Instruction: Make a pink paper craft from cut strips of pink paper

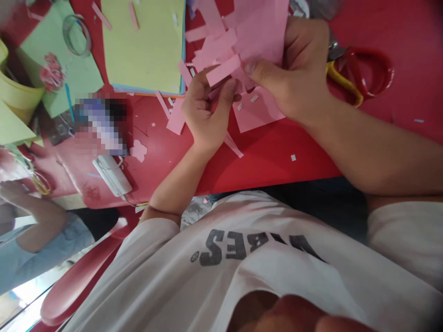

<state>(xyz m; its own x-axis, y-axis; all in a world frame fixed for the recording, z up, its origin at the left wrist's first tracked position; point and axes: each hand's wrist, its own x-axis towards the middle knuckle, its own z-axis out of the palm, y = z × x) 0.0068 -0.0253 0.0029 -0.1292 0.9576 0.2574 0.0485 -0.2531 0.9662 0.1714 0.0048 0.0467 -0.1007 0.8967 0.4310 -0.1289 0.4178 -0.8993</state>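
My right hand [301,78] grips the edge of a pink paper sheet [261,27], thumb on top and the other fingers mostly hidden beneath. Close beside it, my left hand [207,110] is closed, thumb pressed toward curled fingers, on a pink paper strip [223,70]. More pink strips [212,48] overlap in a loose pile behind my left fingers. A pink paper piece [258,110] lies flat on the red table [266,152] under my hands. Scissors with red and yellow handles [346,87] rest just right of my right wrist.
A stack of coloured paper [143,50], yellow on top, lies left of my hands. Farther left are a tape roll [76,36], a yellow container [17,97], a white glue-gun-like device [112,175] and another person's arm [38,212]. Small paper scraps dot the table.
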